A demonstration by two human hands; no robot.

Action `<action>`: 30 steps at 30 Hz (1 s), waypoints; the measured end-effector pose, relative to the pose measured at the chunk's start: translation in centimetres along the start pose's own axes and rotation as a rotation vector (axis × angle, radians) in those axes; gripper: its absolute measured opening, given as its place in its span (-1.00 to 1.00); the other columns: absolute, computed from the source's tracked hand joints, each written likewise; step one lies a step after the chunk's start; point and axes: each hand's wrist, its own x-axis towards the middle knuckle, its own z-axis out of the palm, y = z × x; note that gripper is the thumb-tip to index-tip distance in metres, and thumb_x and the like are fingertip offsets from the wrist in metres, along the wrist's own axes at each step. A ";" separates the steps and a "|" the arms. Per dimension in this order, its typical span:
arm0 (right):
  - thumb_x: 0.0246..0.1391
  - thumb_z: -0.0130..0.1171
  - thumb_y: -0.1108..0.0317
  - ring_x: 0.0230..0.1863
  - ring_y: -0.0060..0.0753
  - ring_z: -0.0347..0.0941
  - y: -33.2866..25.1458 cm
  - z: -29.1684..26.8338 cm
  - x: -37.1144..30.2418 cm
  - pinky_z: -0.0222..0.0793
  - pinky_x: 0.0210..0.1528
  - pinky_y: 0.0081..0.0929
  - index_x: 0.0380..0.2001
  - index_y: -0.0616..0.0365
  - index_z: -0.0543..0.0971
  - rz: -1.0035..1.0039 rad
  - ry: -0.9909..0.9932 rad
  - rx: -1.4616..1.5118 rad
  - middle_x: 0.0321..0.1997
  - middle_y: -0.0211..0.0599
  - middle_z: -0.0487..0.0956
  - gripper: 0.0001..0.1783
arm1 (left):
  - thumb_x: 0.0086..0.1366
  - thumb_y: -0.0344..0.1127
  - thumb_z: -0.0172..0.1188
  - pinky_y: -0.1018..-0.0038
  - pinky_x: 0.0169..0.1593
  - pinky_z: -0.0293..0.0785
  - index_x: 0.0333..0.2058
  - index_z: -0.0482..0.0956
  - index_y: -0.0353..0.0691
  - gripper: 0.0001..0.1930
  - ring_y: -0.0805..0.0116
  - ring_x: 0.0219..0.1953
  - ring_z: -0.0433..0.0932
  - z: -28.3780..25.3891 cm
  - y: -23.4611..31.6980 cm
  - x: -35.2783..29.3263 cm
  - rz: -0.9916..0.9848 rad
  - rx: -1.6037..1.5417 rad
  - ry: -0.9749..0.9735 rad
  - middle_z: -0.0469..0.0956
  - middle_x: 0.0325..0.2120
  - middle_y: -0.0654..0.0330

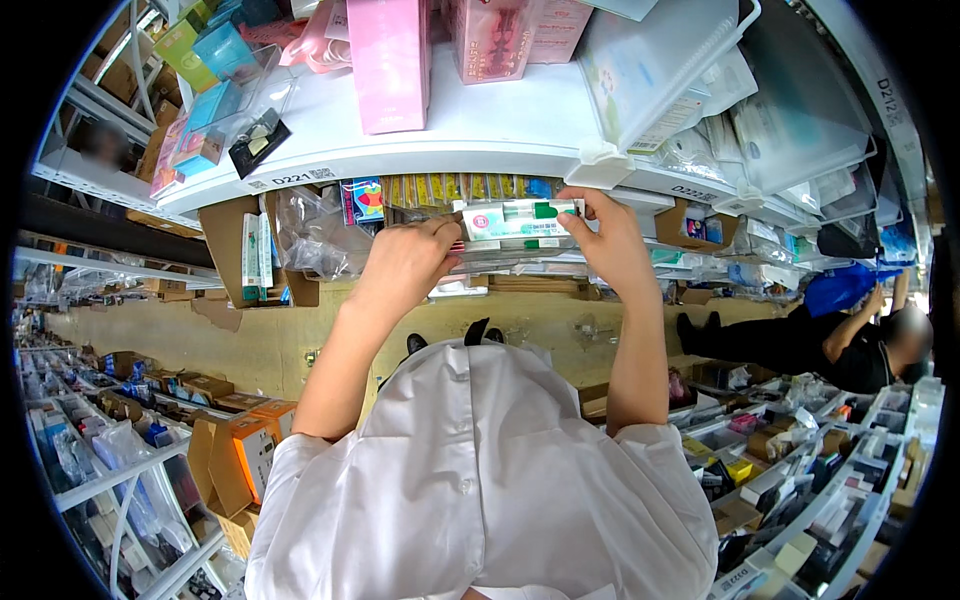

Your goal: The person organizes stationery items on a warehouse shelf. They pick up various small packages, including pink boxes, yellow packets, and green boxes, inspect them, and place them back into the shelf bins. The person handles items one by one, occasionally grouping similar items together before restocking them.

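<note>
In front of me, below the white shelf edge, a narrow white-and-green box [490, 222] with a clear window lies level between my hands. A green part shows through the window. My right hand [612, 238] pinches the box's right end, thumb in front and fingers behind. My left hand [408, 258] is closed at its left end, fingers curled; a red-striped edge shows by its thumb. Just beneath is a clear plastic surface [540, 256] with another green-marked pack [545, 243] seen along it. Behind the box stands a row of yellow packs [450, 188].
Pink boxes [388, 70] and a white wire rack [665, 75] stand on the white shelf [480, 135] above. An open cardboard box [235, 250] sits left of my hands. Stocked shelves [130, 480] line the aisle behind me. A person in black [790, 335] is at the far right.
</note>
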 end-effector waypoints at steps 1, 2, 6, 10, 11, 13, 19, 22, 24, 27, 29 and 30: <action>0.29 0.37 0.36 -0.05 0.11 0.67 0.3 0.1 0.1 0.55 0.04 -0.13 0.06 0.13 0.69 -0.046 0.017 -0.038 -0.02 0.03 0.76 -0.70 | 0.26 -0.25 0.46 0.14 -0.22 0.64 -0.16 0.63 -0.17 -0.74 -0.01 -0.26 0.73 0.0 0.0 0.0 0.001 0.001 -0.008 0.74 -0.18 0.13; 0.29 0.37 0.35 -0.06 0.14 0.67 0.4 0.2 0.0 0.56 0.04 -0.13 0.05 0.14 0.68 -0.092 0.034 -0.075 -0.03 0.02 0.76 -0.71 | 0.26 -0.25 0.46 0.14 -0.22 0.64 -0.16 0.62 -0.17 -0.74 -0.01 -0.25 0.73 0.0 0.0 0.0 0.000 0.006 -0.009 0.74 -0.18 0.13; 0.24 0.36 0.38 0.01 0.13 0.62 -0.2 1.3 0.0 0.47 0.15 -0.04 -0.04 0.13 0.69 -0.221 0.029 -0.184 -0.07 -0.06 0.72 -0.76 | 0.25 -0.25 0.47 0.14 -0.21 0.65 -0.14 0.62 -0.18 -0.73 -0.01 -0.25 0.74 0.1 0.0 -0.1 0.001 0.012 -0.004 0.74 -0.15 0.13; 0.19 0.38 0.40 0.06 -0.05 0.60 1.7 3.4 -0.3 0.45 0.20 -0.06 -0.09 0.08 0.73 -0.383 0.036 -0.411 -0.10 -0.23 0.69 -0.79 | 0.24 -0.26 0.48 0.16 -0.18 0.68 -0.11 0.62 -0.19 -0.69 0.00 -0.21 0.75 0.3 -0.1 -0.1 0.028 0.003 0.025 0.74 -0.05 0.14; 0.18 0.38 0.41 0.06 -0.09 0.60 1.9 3.7 -0.3 0.45 0.20 -0.06 -0.11 0.07 0.74 -0.419 0.056 -0.470 -0.11 -0.28 0.68 -0.79 | 0.24 -0.26 0.49 0.16 -0.17 0.69 -0.11 0.62 -0.19 -0.69 0.00 -0.19 0.75 0.3 -0.1 -0.1 0.046 0.010 0.062 0.73 -0.02 0.15; 0.18 0.40 0.37 0.07 -0.13 0.59 2.1 3.6 -0.2 0.45 0.18 -0.06 -0.14 0.07 0.76 -0.377 0.034 -0.470 -0.09 -0.32 0.66 -0.82 | 0.23 -0.27 0.49 0.17 -0.16 0.70 -0.10 0.62 -0.20 -0.68 0.01 -0.17 0.76 0.2 0.0 0.1 0.082 0.023 0.134 0.72 0.03 0.16; 0.21 0.44 0.19 0.20 -0.09 0.55 1.2 2.9 -0.3 0.42 0.33 -0.05 -0.05 0.10 0.79 -0.244 -0.088 -0.470 0.08 -0.27 0.65 -0.69 | 0.24 -0.30 0.47 0.17 -0.17 0.69 -0.02 0.67 -0.14 -0.66 0.01 -0.20 0.76 0.4 -0.2 -0.2 0.020 0.008 0.037 0.72 0.00 0.15; 0.18 0.47 0.18 0.37 -0.07 0.46 0.7 2.4 -2.0 0.37 0.45 -0.06 0.10 0.13 0.74 -0.286 -0.119 -0.505 0.29 -0.23 0.58 -0.54 | 0.25 -0.35 0.42 0.20 -0.17 0.70 -0.02 0.70 -0.16 -0.69 0.07 -0.25 0.77 0.1 -0.4 0.0 0.105 -0.048 0.034 0.73 -0.11 0.13; 0.13 0.49 0.22 0.46 -0.05 0.38 0.9 2.2 -2.7 0.35 0.49 -0.06 0.17 0.15 0.70 -0.354 -0.121 -0.532 0.39 -0.23 0.52 -0.46 | 0.24 -0.37 0.42 0.20 -0.18 0.69 -0.03 0.71 -0.16 -0.69 0.07 -0.25 0.76 0.1 -0.3 0.0 0.090 -0.050 0.038 0.74 -0.13 0.14; 0.09 0.50 0.32 0.52 -0.05 0.32 1.8 2.4 -3.0 0.32 0.53 -0.05 0.21 0.16 0.68 -0.410 -0.102 -0.566 0.46 -0.23 0.47 -0.42 | 0.23 -0.38 0.41 0.20 -0.18 0.69 -0.03 0.71 -0.16 -0.69 0.07 -0.23 0.76 -0.2 -0.4 0.2 0.113 -0.042 0.034 0.74 -0.15 0.13; 0.08 0.48 0.38 0.51 -0.08 0.34 3.1 3.3 -2.9 0.30 0.53 0.00 0.19 0.17 0.69 -0.431 -0.043 -0.576 0.42 -0.21 0.50 -0.45 | 0.24 -0.38 0.41 0.18 -0.15 0.69 -0.02 0.71 -0.15 -0.69 0.05 -0.20 0.76 -0.4 -0.4 0.3 0.124 -0.043 0.014 0.74 -0.14 0.14; 0.09 0.47 0.40 0.51 -0.09 0.34 3.6 3.6 -3.0 0.30 0.53 0.00 0.20 0.16 0.68 -0.428 -0.028 -0.564 0.42 -0.22 0.50 -0.44 | 0.24 -0.38 0.42 0.17 -0.11 0.69 -0.02 0.70 -0.14 -0.69 0.04 -0.17 0.75 -0.6 -0.5 0.4 0.120 -0.048 -0.003 0.74 -0.13 0.15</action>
